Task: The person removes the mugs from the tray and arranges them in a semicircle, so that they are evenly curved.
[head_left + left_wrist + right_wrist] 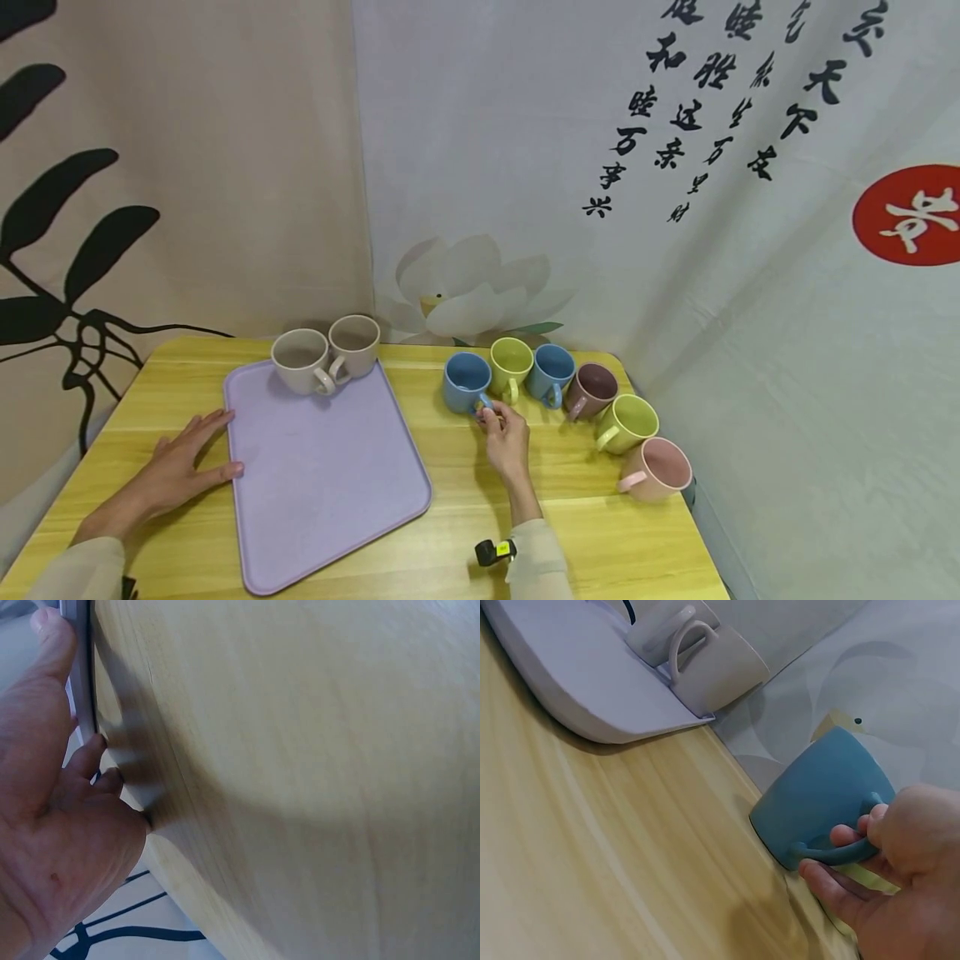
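Observation:
My right hand (pixel 508 442) pinches the handle of a blue mug (pixel 467 383), the leftmost in the group on the right. In the right wrist view, thumb and fingers close round the handle of this blue mug (pixel 821 795). My left hand (pixel 176 471) lies at the left edge of a lilac tray (pixel 322 483), fingers spread and touching its rim. The left wrist view shows the left hand (pixel 60 787) against the tray's side. Two off-white mugs, one left (pixel 300 362) and one right (pixel 355 346), stand side by side at the tray's far end.
Right of the held mug, a curved row runs along the table edge: a yellow-green mug (pixel 512 367), a second blue mug (pixel 551 375), a mauve mug (pixel 592 390), another yellow-green mug (pixel 628 423) and a pink mug (pixel 657 468). A printed curtain (pixel 480 167) hangs behind the table (pixel 600 542).

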The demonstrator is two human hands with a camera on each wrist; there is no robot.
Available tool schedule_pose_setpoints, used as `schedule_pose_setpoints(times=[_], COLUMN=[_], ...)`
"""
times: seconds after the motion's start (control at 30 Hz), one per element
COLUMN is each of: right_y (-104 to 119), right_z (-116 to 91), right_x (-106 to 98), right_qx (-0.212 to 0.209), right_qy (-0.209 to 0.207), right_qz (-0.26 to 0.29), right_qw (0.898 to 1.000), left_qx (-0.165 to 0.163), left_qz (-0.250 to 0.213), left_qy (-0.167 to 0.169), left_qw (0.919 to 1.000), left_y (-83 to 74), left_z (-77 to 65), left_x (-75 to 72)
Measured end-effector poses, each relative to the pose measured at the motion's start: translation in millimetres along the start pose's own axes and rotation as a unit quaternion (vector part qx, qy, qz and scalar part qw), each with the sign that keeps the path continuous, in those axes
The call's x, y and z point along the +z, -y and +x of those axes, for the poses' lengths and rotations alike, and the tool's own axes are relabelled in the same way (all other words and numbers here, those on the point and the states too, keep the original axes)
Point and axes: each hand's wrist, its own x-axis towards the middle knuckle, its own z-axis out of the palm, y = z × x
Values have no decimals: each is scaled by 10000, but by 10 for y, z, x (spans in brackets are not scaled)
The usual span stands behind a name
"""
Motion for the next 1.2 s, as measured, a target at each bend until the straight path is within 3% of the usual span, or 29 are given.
schedule_pose_setpoints(times=[1.2], right_y=[-41], right_z=[25], right_x=[-100], right_qx=[27], right_qy=[-300], right_qz=[167], right_qw=[9994], left_qx=[-102], left_qz=[25], left_qy=[25], left_qw=[9999], left_y=[-69], left_z=[-13], left_x=[-21])
